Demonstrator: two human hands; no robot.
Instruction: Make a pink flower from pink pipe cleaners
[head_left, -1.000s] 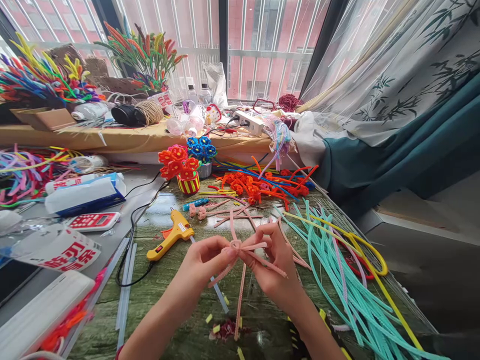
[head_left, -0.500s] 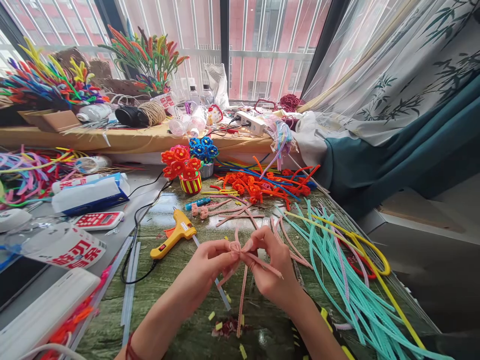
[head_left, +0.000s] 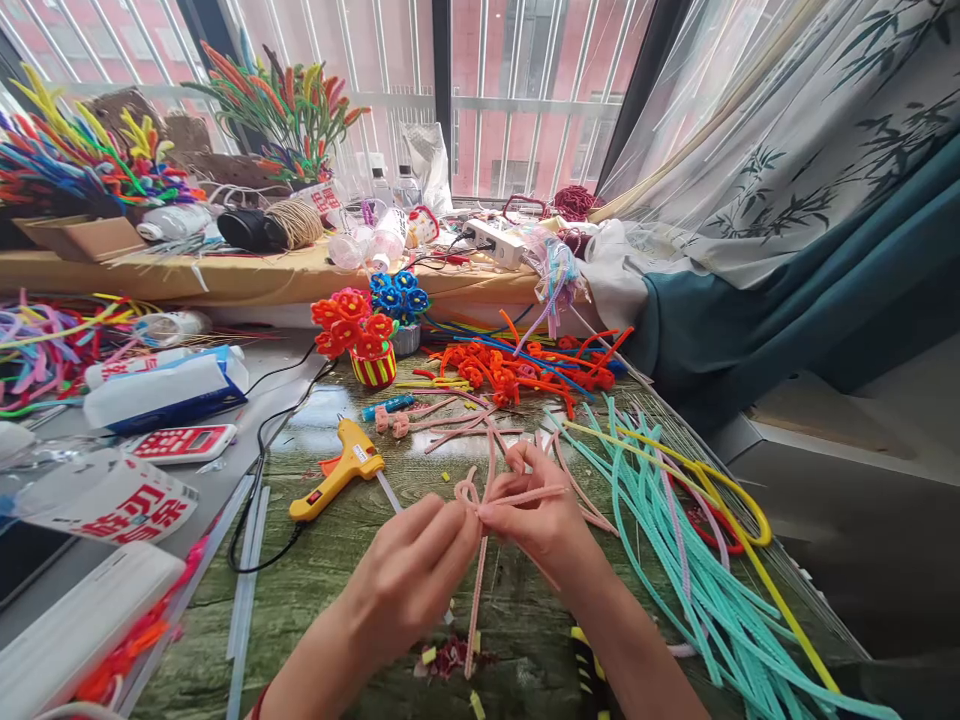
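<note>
Above the middle of the table, pale pink pipe cleaner (head_left: 466,490) is bent into small loops where my two hands meet. My left hand (head_left: 409,560) pinches the base of the loops, its fingers turned away from me. Close against it, my right hand (head_left: 544,520) grips the same pipe cleaner between thumb and forefinger, and one end sticks out to the right. Another pink strand (head_left: 477,610) runs straight down below the hands; whether it is joined to the looped piece is hidden. Past my hands lie loose pink pipe cleaners (head_left: 472,440) and small pink curled pieces (head_left: 391,424).
A yellow glue gun (head_left: 337,470) lies at left with its black cord. Turquoise pipe cleaners (head_left: 667,540) spread on the right. Orange-red ones (head_left: 525,365) pile behind, beside a striped pot (head_left: 373,368) of red flowers. A calculator (head_left: 184,443) sits far left.
My left hand has rolled over so its back faces up. The loops now stand out above the fingertips, and the right-hand end has swung up from slanting downward to nearly level.
</note>
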